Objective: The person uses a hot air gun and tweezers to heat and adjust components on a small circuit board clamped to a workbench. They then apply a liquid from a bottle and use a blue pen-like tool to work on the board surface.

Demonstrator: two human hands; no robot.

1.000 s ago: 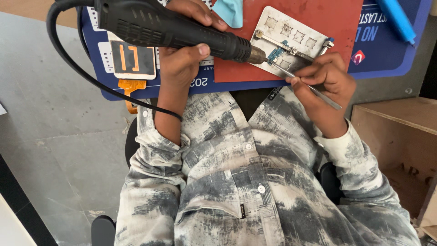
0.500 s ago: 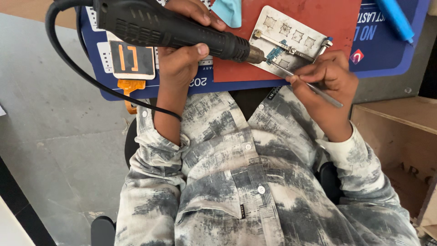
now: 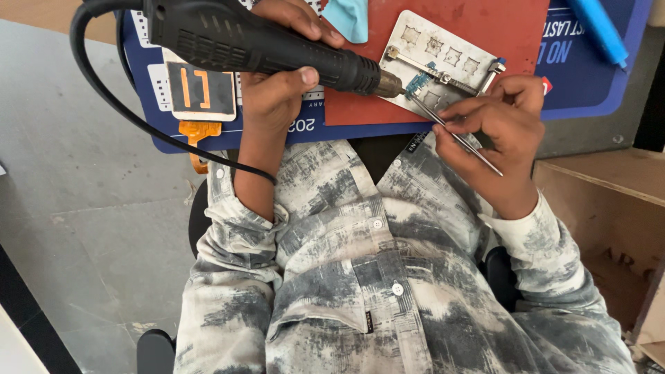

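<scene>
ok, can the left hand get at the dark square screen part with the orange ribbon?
Probably not yet: the left hand grips the black hot-air tool. The screen part lies uncovered just beside it, so the path looks free.

I wear a long-sleeved shirt (image 3: 374,277) in grey and white blotched print, with small white buttons (image 3: 377,224) and buttoned cuffs.

one black hot-air handpiece (image 3: 263,45), one metal tweezers (image 3: 454,131), one metal fixture plate (image 3: 443,59), one blue pen (image 3: 601,28), two hands

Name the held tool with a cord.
The black hot-air gun in the left hand; the thin metal probe in the right hand has none.
</scene>
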